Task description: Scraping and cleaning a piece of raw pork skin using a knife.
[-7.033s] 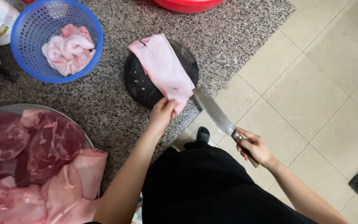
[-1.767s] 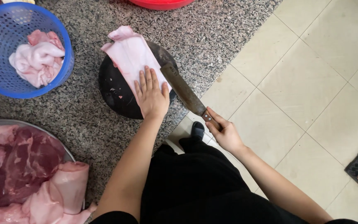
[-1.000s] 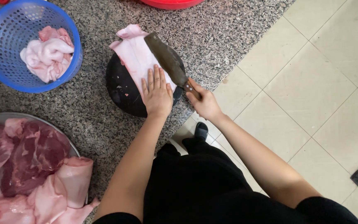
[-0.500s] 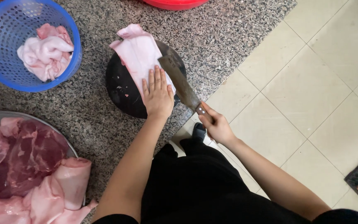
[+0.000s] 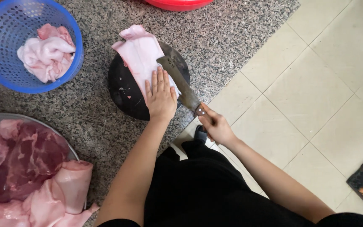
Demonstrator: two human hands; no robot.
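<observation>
Pressing flat on the meat (image 5: 141,63), your left hand (image 5: 161,97) lies open; beside it, your right hand (image 5: 216,126) grips the knife (image 5: 180,83).

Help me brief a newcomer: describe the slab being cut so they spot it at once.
On the speckled granite counter sits a round black chopping block. The pale pink slab lies flat on it under the left hand, unlike the bunched pieces in the blue basket.

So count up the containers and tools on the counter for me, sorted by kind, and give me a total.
Baskets: 1, the blue basket with pale meat in it
Metal trays: 1, the metal tray of red meat
Red tubs: 1, the red tub, only its edge showing
Chopping boards: 1, the round dark board
Knives: 1, the cleaver in the right hand
Total: 5
</observation>
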